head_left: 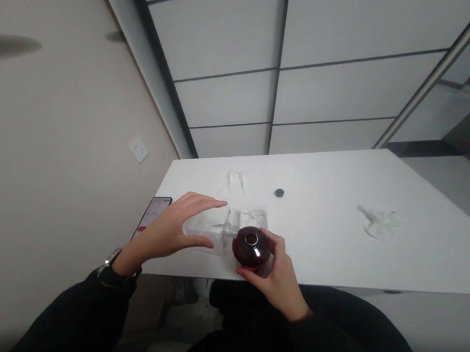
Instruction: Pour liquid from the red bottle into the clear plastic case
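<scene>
Near table edge, centre: dark red round bottle (pixel 251 247), open neck up.
Right hand (pixel 279 275): grip wrapped around bottle, steadying it upright.
Left hand (pixel 177 227): fingers spread over clear box (pixel 226 231), touching bottle's side; holds it down.
Phone (pixel 152 215): left of hand.
Table (pixel 382 259): black cap (pixel 278 193), clear wrap (pixel 379 221) well apart.

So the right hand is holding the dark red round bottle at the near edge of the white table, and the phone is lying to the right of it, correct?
Not quite. The phone lies to the left, beyond the left hand, near the table's left edge, as the head view shows. The right hand does hold the dark red round bottle at the near edge.
</scene>
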A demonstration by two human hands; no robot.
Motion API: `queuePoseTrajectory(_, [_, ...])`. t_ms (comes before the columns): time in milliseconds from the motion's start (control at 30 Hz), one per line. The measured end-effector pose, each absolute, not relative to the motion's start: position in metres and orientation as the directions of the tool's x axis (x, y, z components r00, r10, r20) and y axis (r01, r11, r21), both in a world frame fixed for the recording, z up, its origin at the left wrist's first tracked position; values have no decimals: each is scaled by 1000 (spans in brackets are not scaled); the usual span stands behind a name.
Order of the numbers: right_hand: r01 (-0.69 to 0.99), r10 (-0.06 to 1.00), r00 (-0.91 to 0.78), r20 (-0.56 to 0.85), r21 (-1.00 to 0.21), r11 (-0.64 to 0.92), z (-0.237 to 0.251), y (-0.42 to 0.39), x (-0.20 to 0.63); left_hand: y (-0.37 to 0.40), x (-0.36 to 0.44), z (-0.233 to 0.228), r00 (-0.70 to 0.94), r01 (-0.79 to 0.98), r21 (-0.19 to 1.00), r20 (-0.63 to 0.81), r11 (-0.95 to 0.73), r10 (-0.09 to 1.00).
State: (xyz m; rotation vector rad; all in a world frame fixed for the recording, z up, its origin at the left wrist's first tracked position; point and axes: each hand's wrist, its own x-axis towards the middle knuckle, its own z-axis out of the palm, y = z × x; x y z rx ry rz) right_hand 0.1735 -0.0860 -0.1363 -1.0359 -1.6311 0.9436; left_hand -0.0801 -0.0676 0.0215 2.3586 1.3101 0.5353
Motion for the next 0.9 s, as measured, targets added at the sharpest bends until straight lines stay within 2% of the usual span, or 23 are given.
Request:
queuePoseTrajectory(200, [208,914,-152,377,-892,403,-132,-91,180,-65,-99,-44,142,593,794,66,-138,988])
queuePoseTrajectory(267, [210,902,-94,422,-877,433,-128,-94,185,-58,-98,-67,108,511,856,24,-77,994])
queuePoseTrajectory(367, [246,890,31,455,-866,434,-123,-96,192,-46,-94,-91,156,452,889,5,-76,988])
queuePoseTrajectory(500, [331,863,123,489,-841,429,-119,-92,201,-38,-95,-100,148,490,868,6,-79,989])
queuePoseTrajectory(600, [365,842,152,518,-821,439,-118,-85,206,-40,-97,-92,109,604,787,74,-125,991])
queuePoseTrajectory(667, [371,833,182,522,-821,433,-119,-80,208,-42,-94,-83,112,718,665,181,-205,977])
queuePoseTrajectory(767, [361,838,230,495,-843,399,-122,-75,208,-44,-83,-69,200,829,454,304,-326,932])
queuePoseTrajectory(900, [318,875,263,407,-893,320,-124,-72,206,-40,-56,-56,331,869,281,284,-408,900])
